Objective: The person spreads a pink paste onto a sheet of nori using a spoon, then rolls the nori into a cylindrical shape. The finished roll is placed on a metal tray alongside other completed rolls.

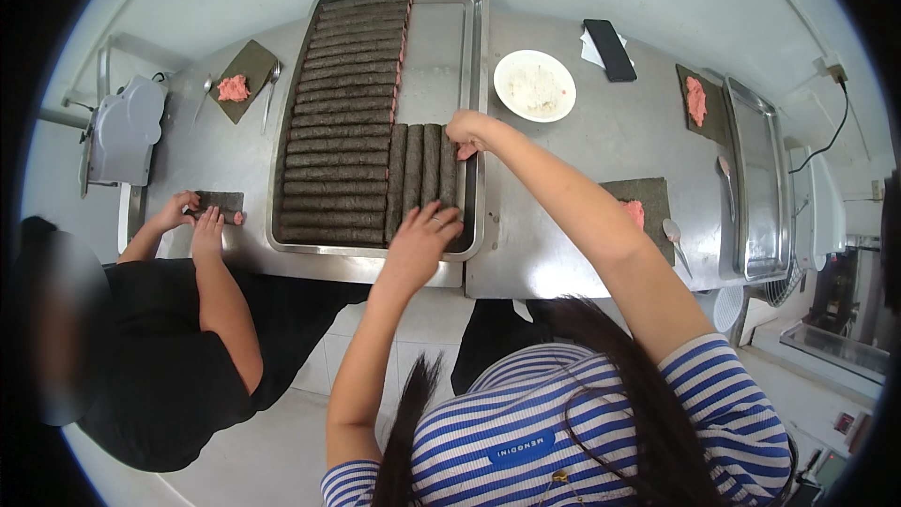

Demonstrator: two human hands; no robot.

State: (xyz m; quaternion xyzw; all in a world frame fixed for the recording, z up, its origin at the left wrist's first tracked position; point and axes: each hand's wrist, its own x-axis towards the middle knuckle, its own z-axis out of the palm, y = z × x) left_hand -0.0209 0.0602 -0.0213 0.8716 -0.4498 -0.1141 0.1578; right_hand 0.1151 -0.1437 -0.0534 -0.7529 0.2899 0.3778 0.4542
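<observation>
A large metal tray (477, 28) holds many dark seaweed rolls with pink filling showing at their ends. One long column of rolls (343, 117) lies crosswise on the left. Beside its lower part, several rolls (413, 169) lie lengthwise. My right hand (467, 134) pinches the far end of the rightmost lengthwise seaweed roll (449, 169), close to the tray's right wall. Over the near ends of these rolls is my left hand (425, 233), its fingers bent around the same roll's near end; its fingertips are partly hidden.
At left, a co-worker's hands (192, 216) work on a small seaweed sheet (223, 202). Seaweed sheets with pink paste (235, 87) and spoons lie on both sides. A white bowl (534, 84), a black phone (610, 50) and an upright-edged metal tray (755, 178) are rightward.
</observation>
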